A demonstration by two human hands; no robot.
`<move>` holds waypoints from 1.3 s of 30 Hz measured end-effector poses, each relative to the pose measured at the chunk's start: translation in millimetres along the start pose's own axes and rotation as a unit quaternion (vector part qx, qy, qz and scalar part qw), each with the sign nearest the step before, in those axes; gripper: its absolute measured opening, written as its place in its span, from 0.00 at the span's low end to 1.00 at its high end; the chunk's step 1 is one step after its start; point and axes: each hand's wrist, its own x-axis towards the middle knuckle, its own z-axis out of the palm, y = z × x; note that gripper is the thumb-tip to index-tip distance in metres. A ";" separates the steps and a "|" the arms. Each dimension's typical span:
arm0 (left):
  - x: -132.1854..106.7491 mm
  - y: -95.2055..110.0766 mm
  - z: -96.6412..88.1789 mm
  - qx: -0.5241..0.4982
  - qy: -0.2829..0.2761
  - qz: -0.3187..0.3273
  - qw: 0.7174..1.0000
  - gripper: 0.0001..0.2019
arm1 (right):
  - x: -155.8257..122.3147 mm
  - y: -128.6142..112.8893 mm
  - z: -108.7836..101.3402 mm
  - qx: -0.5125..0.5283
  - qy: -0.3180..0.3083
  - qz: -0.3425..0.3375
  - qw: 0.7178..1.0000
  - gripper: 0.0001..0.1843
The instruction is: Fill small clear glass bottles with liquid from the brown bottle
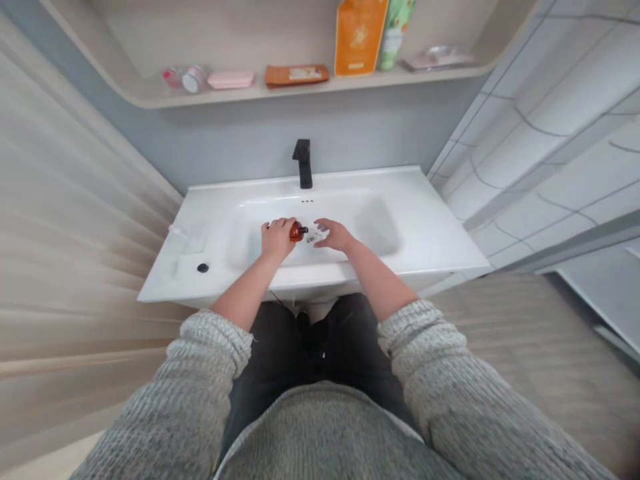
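Over the basin of the white sink, my left hand is wrapped round an amber bottle. The bottle is tilted so that its dark neck points right, toward my other hand. My right hand has its fingers curved round a small, see-through thing with grey marks, just beside the bottle's neck. Its kind is too blurred to make out. A small black round cap lies on the left part of the counter.
Behind the basin stands a black faucet. Above it, a shelf holds an orange pouch, a green tube, a flat orange-brown packet and a pink case. A pale curtain hangs at left, tiled wall at right.
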 end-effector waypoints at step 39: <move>-2.6 6.4 -10.6 0.002 -0.018 -0.001 1.000 0.32 | -1.1 -9.0 -2.8 -0.021 -0.011 0.021 0.999 0.48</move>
